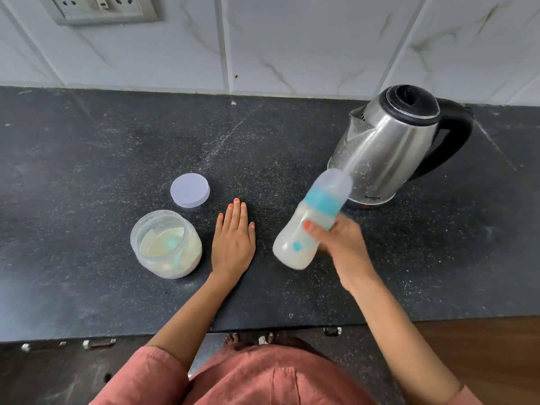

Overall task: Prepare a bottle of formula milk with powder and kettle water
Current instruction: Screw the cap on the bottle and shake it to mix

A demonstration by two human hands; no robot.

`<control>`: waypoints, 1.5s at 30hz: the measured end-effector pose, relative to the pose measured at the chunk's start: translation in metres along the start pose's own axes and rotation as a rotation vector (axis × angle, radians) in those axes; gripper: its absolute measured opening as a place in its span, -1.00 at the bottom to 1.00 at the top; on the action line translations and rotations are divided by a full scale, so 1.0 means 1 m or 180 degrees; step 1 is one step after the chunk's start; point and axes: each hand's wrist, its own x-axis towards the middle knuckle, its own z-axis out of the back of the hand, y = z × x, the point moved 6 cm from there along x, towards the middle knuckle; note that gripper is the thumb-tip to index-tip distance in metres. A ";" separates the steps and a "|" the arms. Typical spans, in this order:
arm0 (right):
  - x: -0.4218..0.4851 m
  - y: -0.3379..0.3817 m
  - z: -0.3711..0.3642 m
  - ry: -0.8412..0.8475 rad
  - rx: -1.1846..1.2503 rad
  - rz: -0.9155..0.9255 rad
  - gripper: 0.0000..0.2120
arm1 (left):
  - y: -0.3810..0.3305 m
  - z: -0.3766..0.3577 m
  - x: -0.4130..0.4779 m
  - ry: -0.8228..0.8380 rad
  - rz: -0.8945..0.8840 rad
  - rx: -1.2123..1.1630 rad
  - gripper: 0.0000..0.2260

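Observation:
My right hand point(342, 244) grips a capped feeding bottle point(309, 226) with a teal ring, tilted and blurred above the counter, with milky white liquid inside. Flat on the black counter lies my left hand point(233, 238), fingers straight. To its left stands an open clear jar point(166, 244) of pale powder with a teal scoop inside. The jar's white lid point(190, 190) lies just behind it. A steel kettle point(391, 147) with a black lid and handle stands at the right rear, behind the bottle.
The black granite counter point(87, 171) runs to a tiled wall at the back, with a socket plate point(102, 8) at the upper left. Drawer handles point(99, 343) show below the counter's front edge. Wooden floor appears at the lower right.

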 end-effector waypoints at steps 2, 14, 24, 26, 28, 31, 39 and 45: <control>0.007 0.003 0.011 -0.0483 0.0809 -0.0006 -0.82 | -0.001 0.000 0.000 -0.0047 0.0007 0.0015 -0.40; 0.003 0.000 0.006 -0.0594 0.0923 -0.0073 -0.90 | -0.001 0.000 0.000 -0.0059 -0.0022 -0.0033 -0.42; 0.003 -0.002 0.003 -0.0584 0.1099 -0.0139 -0.90 | -0.001 0.002 0.000 -0.0005 -0.0021 -0.0044 -0.42; -0.007 -0.010 -0.013 -0.0022 0.0325 -0.0269 -0.86 | -0.001 0.001 0.000 0.0023 -0.0002 -0.0023 -0.45; -0.015 -0.013 -0.020 0.0386 -0.0271 -0.0314 -0.81 | 0.001 0.001 0.000 0.0024 0.0021 -0.0022 -0.48; -0.004 -0.005 -0.005 -0.0217 0.0358 -0.0219 -0.87 | -0.001 0.002 0.000 0.0012 0.0011 -0.0050 -0.46; -0.010 -0.003 -0.018 0.0239 -0.0276 -0.0113 -0.78 | -0.001 0.002 0.000 0.0014 -0.0015 -0.0024 -0.46; 0.009 -0.002 0.003 -0.0619 0.0740 -0.0093 -0.87 | 0.000 0.001 0.000 0.0002 -0.0011 -0.0028 -0.44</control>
